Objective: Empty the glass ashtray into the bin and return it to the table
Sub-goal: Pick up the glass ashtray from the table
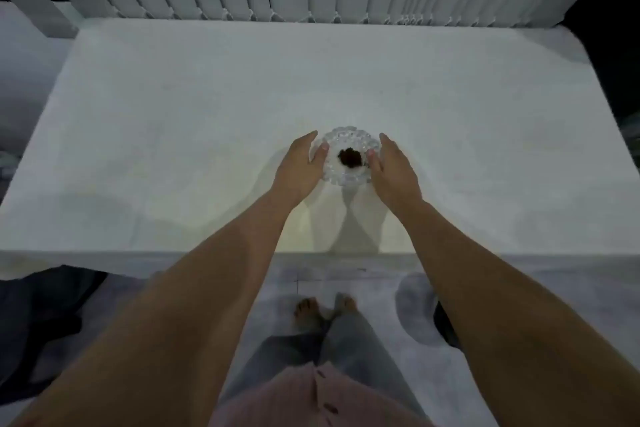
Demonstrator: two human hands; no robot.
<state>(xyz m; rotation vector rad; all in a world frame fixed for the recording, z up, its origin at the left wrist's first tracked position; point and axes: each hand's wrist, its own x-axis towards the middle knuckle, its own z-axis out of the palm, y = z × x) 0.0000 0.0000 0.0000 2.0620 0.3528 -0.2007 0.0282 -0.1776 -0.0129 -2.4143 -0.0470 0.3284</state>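
Head view: ashtray (349, 156), ash-filled, is flanked on the counter (173, 114) by left hand (301, 165) and right hand (391, 170), both open, thumbs touching its rim.

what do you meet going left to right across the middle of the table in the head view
bare table → left hand → glass ashtray with dark contents → right hand → bare table again

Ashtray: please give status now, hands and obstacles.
Left hand and right hand cup ashtray sides. Ashtray on table, dark ash inside, not emptied. Bin not in view. Nothing in the way.
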